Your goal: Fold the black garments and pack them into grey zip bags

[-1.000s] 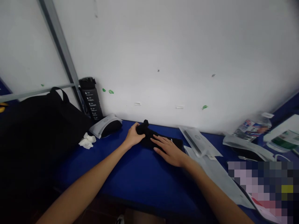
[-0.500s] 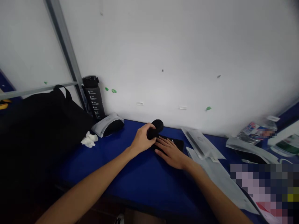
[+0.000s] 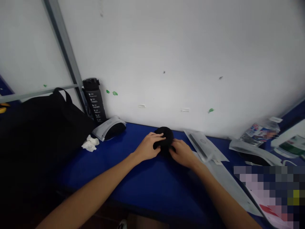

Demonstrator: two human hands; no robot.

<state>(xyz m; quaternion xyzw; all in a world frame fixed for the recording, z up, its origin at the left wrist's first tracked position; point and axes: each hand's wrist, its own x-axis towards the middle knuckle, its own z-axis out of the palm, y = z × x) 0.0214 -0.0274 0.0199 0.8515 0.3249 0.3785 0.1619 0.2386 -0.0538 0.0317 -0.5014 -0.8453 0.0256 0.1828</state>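
A soft black cloth roll (image 3: 166,137) of a kind I cannot tell sits near the back of the blue table (image 3: 140,187), close to the wall. My left hand (image 3: 148,147) grips its left side, with fingers over the top and the thumb low at the front. My right hand (image 3: 183,153) is closed at its right side, its fingers curled against the black cloth. Both hands partly hide the roll, and its underside does not show.
On the left are a large black bag (image 3: 40,136), a dark bottle (image 3: 94,103), a crumpled tissue (image 3: 90,143) and a frosted pouch (image 3: 105,129) with something black inside. Flat frosted pouches (image 3: 206,146) lie on the right. A clear plastic bottle (image 3: 259,132) stands behind another pouch (image 3: 252,151).
The flat black piece under my right hand no longer lies spread out; the roll looks larger and sits further right. My right hand has gone from flat to curled round its side.
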